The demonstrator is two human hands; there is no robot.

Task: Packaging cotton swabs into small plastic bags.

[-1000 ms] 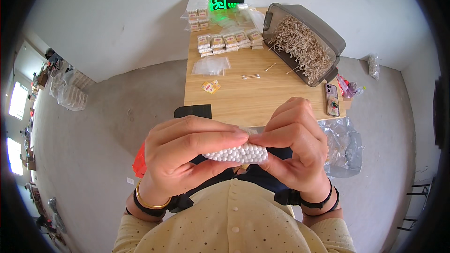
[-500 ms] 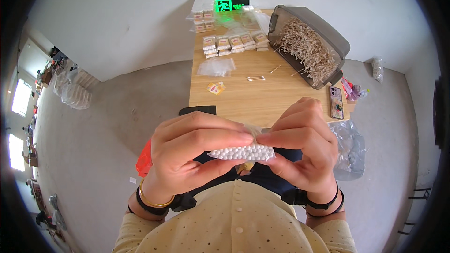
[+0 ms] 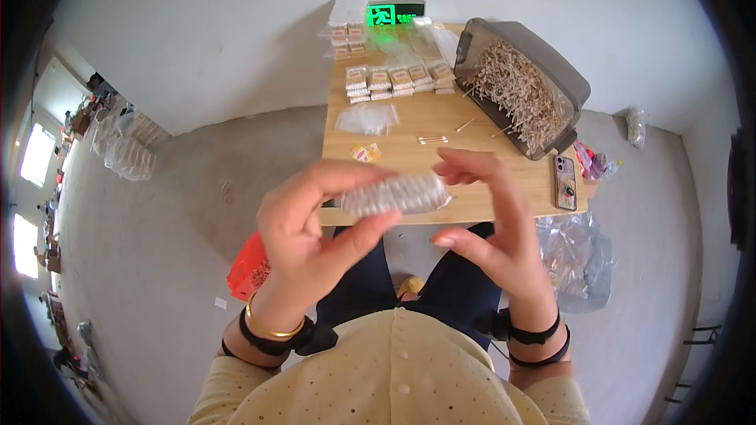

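Observation:
A clear bag of cotton swabs [image 3: 398,195], blurred by motion, is held up in front of the table's near edge. My left hand [image 3: 311,224] grips its left part, thumb underneath and fingers behind. On the other side my right hand [image 3: 500,228] stands apart from the bag, its thumb and fingers spread with nothing between them. Beyond the hands, several loose swabs [image 3: 432,140] and small yellow-white cards [image 3: 365,152] lie on the wooden table [image 3: 378,211]. Flat empty plastic bags [image 3: 368,119] rest behind the cards.
Packed swab bags [image 3: 400,79] stand in rows farther back, near a green lit exit sign [image 3: 396,13]. A grey bin [image 3: 543,51] full of swabs lies tipped at right, with a phone [image 3: 565,181] before it. A red bag [image 3: 250,271] and a clear plastic-lined container [image 3: 579,267] flank my legs.
My right hand has let go of the bag and opened, moving away to the right. My left hand has raised the bag farther from my body and turned it.

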